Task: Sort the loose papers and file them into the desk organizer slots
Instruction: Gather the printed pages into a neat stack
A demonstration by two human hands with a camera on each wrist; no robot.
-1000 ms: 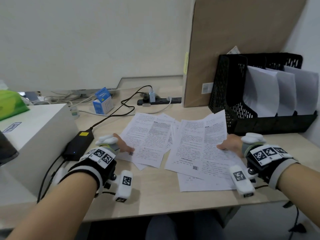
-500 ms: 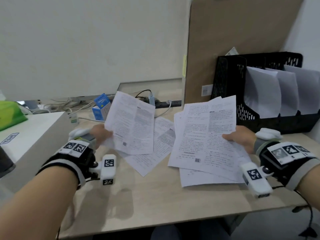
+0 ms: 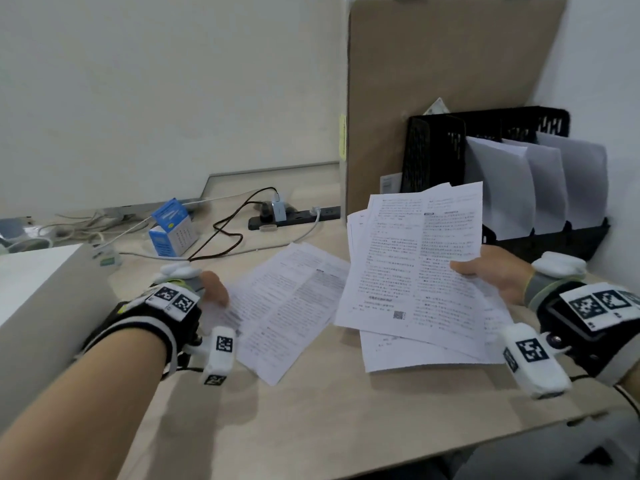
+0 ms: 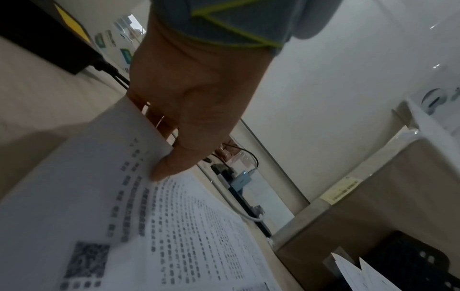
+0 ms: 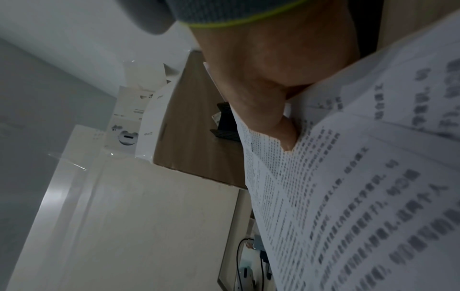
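Several white printed sheets, pinched only at one edge by the right hand, may fan out and slip; the left hand pinches one printed page that may crease on the tabletop.

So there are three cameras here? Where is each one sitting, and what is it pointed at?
Head: worn on the head, looking down at the desk, black organizer and printed papers; both forearms and hands show.
Left wrist: looks along the left hand, which pinches a sheet.
Right wrist: looks along the right hand, whose thumb clamps the stack.
Shared: head and left wrist views both show the power strip.
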